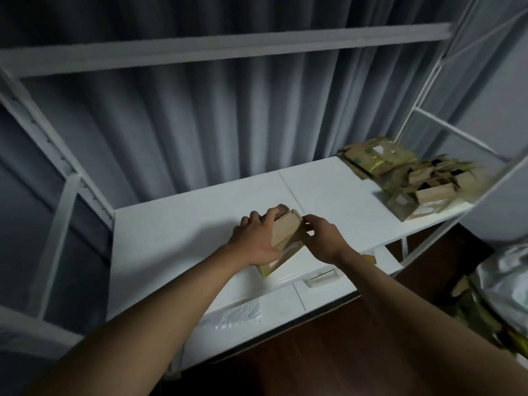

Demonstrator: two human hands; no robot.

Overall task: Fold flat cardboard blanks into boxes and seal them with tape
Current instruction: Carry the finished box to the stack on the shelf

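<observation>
Grey curtains [200, 115] hang behind a white metal shelf frame [71, 178], and a white table [177, 232] fills the middle of the view under dim light. Near the centre of the table, a small cardboard box [285, 234] stands tilted on the surface, partly folded, with a yellowish edge showing at its lower end. The left hand [254, 241] wraps over the box from 9 o'clock, fingers curled across its top and far side so that it grips the cardboard. The right hand [321, 238] meets the box from 3 o'clock, its fingertips pinching the box's right edge; the two hands sit close together with only the box between them. Both bare forearms reach in from 6 o'clock. At 5 o'clock from the box, close to the table's near edge, lies a small pale rectangular item [323, 277], too blurred to identify, and at 7 o'clock a crinkled clear plastic patch [241, 314] rests flat on the surface. Well apart at 2 o'clock, on the table's far right corner, sits a loose pile of cardboard pieces [411, 181], brown with greenish-yellow marks. Dark wood floor [314, 352] shows below the table, and a silvery bag [505, 278] sits at 4 o'clock on the right edge.
</observation>
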